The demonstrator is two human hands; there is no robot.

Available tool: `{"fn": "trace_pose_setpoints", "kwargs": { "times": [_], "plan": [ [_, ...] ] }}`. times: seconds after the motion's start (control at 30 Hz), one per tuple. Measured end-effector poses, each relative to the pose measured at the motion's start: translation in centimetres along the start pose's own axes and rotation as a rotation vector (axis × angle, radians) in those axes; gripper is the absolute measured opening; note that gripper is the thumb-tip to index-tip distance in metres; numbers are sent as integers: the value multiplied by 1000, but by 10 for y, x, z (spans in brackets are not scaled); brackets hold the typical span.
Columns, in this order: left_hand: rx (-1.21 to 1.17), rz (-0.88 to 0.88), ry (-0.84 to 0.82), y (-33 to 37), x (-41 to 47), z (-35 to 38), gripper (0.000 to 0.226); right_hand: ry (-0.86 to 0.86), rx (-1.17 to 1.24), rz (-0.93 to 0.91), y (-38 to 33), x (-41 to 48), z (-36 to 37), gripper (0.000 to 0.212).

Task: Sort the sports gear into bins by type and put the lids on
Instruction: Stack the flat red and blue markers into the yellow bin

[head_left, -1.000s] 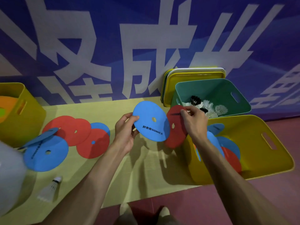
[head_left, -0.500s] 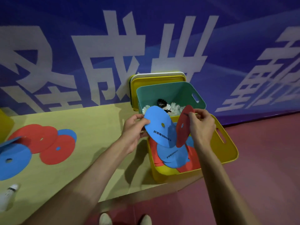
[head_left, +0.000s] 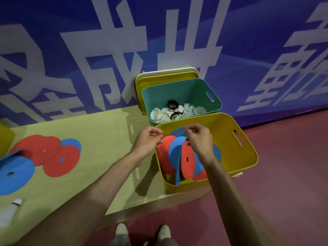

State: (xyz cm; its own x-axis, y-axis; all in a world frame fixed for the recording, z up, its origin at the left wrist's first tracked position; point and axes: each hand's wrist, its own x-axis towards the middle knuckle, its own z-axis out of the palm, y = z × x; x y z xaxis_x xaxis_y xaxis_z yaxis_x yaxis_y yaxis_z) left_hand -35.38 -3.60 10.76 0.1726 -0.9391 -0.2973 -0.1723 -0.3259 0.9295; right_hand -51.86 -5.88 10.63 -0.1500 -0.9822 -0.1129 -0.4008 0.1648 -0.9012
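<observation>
A yellow bin (head_left: 229, 126) stands at the right end of the table with red and blue flat discs inside. A blue disc (head_left: 174, 151) and a red disc (head_left: 187, 159) stand on edge in it, just below my hands. My left hand (head_left: 148, 140) hovers over the bin's left rim with fingers loosely curled and nothing in them. My right hand (head_left: 199, 139) hangs over the discs, fingers curled, holding nothing. Behind it, a green bin (head_left: 179, 90) holds several shuttlecocks (head_left: 188, 110). More red discs (head_left: 60, 161) and a blue disc (head_left: 15, 175) lie on the table at the left.
Yellow and white lids (head_left: 159, 78) lean against the blue banner wall behind the green bin. A lone shuttlecock (head_left: 10, 211) lies near the table's front left edge. Another yellow bin (head_left: 5, 138) shows at the far left. My shoes are on the red floor below.
My hands carried the blue and red discs right, over the yellow bin, and let go; both discs now stand inside it. The view has swung right.
</observation>
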Motion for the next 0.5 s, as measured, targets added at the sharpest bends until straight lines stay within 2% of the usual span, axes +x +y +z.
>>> {"fn": "trace_pose_setpoints", "kwargs": {
  "times": [0.2,0.5],
  "plan": [
    [-36,-22,156,-17,0,-59,17,-259,-10,-80,-29,-1,63,15],
    [-92,-127,325,-73,-4,-194,16,-581,-118,-108,-71,-21,203,12]
  ]
}}
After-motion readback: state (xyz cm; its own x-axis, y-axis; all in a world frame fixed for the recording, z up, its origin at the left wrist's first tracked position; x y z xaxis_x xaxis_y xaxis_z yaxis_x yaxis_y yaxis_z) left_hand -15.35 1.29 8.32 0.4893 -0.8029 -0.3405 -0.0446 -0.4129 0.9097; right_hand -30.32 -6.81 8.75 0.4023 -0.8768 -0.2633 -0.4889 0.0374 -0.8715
